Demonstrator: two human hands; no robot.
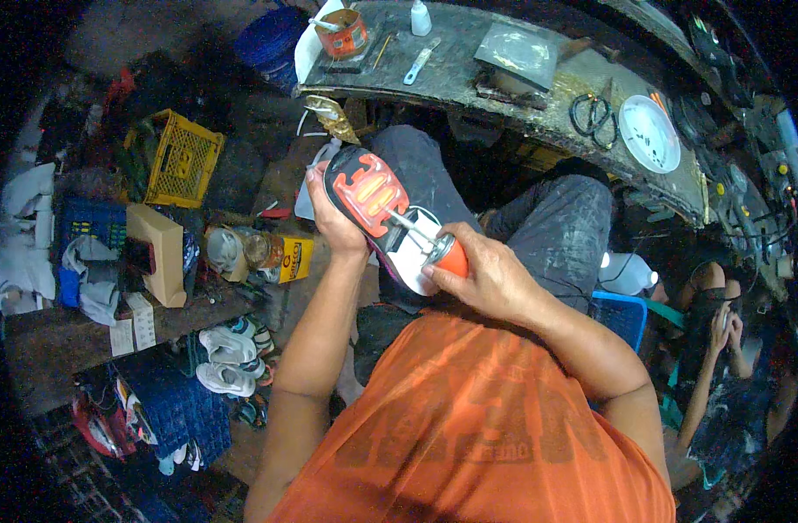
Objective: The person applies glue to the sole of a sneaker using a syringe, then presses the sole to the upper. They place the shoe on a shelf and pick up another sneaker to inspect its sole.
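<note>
A shoe [377,193] is held sole-up over my lap, its sole black, white and orange-red with a bright patch in the middle. My left hand [336,218] is closed around its outer edge, at the end away from me. In my right hand [495,272] is a tool with an orange cylindrical body [452,256] and thin metal rods. The rods reach across the sole to the orange-red part; whether their tip touches it I cannot tell. My palm and fingers hide part of the body.
On the workbench [469,96] are an orange tin [342,37], a white bottle [421,17], a putty knife [422,61], a grey slab [517,54], black scissors [593,118] and a white bowl [650,135]. Left stand a yellow crate [185,161] and shoes [229,357]. Another person's hands [726,329] show right.
</note>
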